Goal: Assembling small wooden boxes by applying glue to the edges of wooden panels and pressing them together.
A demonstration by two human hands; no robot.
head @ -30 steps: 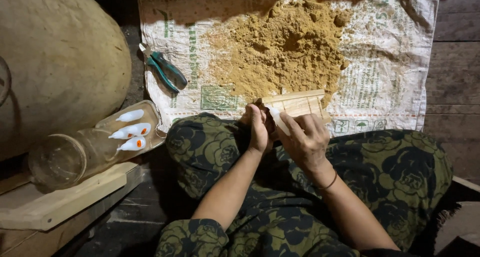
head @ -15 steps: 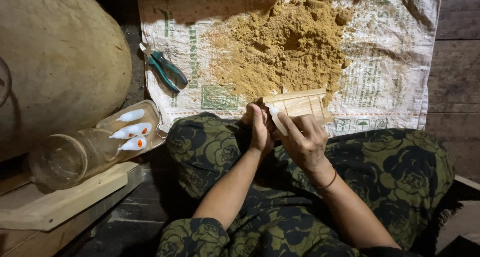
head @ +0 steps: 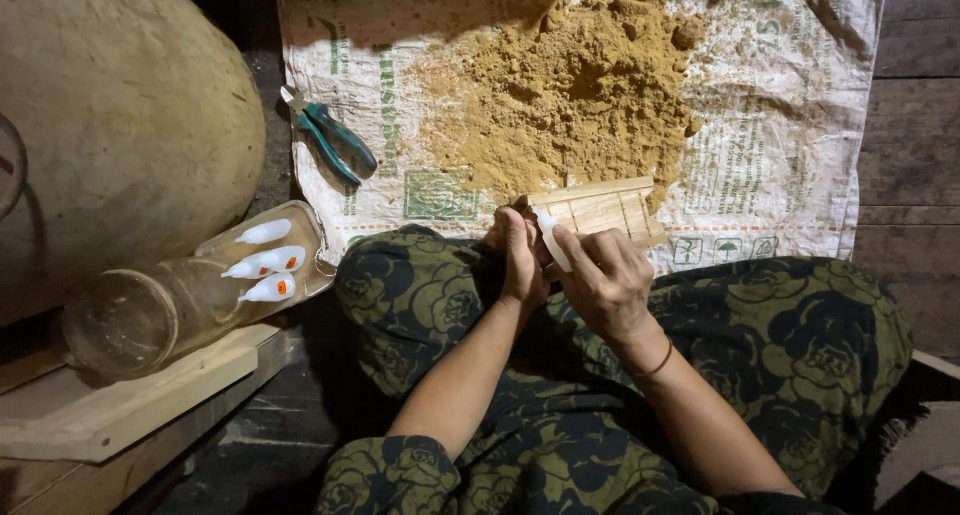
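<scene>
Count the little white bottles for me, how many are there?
4. Three small white bottles lie in a clear tray left of the person's knee. A fourth white bottle is in the right hand. More may be hidden behind the hands.

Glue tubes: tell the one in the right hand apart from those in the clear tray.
The tube in the right hand is held slanting, mostly hidden by fingers; the three tray tubes lie flat, untouched, showing orange spots. All are small and white.
</scene>
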